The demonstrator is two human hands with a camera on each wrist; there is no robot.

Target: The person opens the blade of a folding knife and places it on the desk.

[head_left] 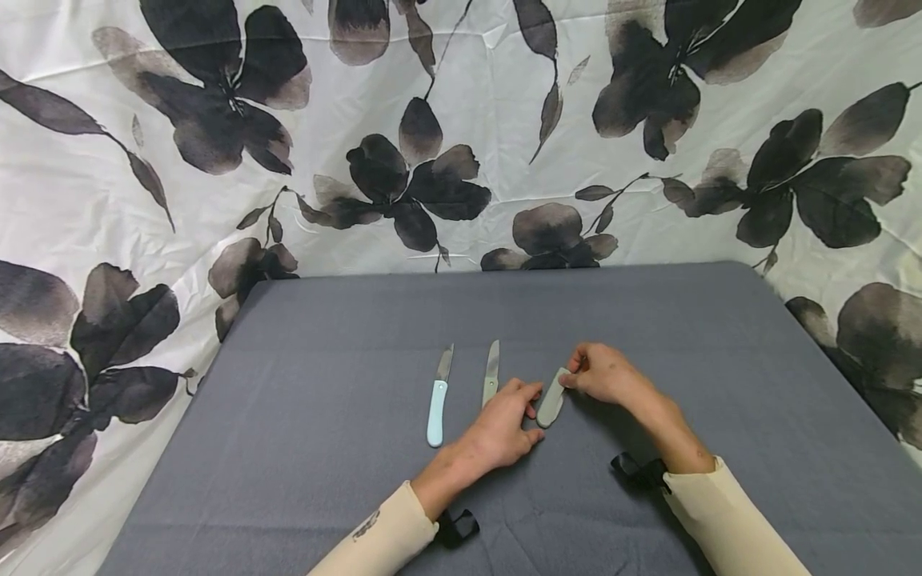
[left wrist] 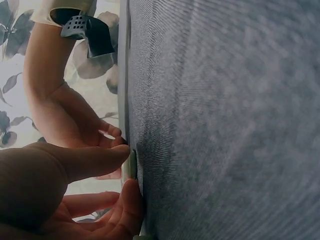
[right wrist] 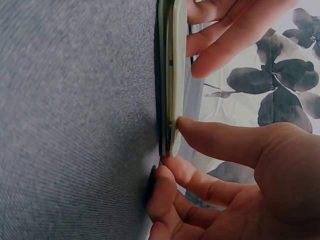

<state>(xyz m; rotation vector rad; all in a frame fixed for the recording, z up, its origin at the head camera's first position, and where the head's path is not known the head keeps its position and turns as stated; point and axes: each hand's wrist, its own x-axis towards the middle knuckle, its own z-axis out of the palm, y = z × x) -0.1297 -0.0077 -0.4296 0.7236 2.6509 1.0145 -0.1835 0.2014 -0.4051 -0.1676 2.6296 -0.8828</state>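
A folded sage-green folding knife [head_left: 551, 400] lies slanted on the grey cloth. Its slotted edge shows close up in the right wrist view. My right hand [head_left: 608, 374] pinches its far end between thumb and fingers. Around its near end my left hand [head_left: 499, 426] is spread, thumb and forefinger apart on either side; whether the fingertips touch it I cannot tell. Left of it is an unfolded knife with a pale green handle [head_left: 491, 389], partly covered by my left hand. Farther left, an unfolded knife with a light blue handle [head_left: 436, 412] lies blade away from me.
A grey cloth [head_left: 302, 448] covers the table, with creases near the front. Behind and beside the table hangs a white curtain [head_left: 504, 96] with dark flowers. Black wrist mounts [head_left: 458, 528] sit under both cream sleeves [head_left: 389, 532].
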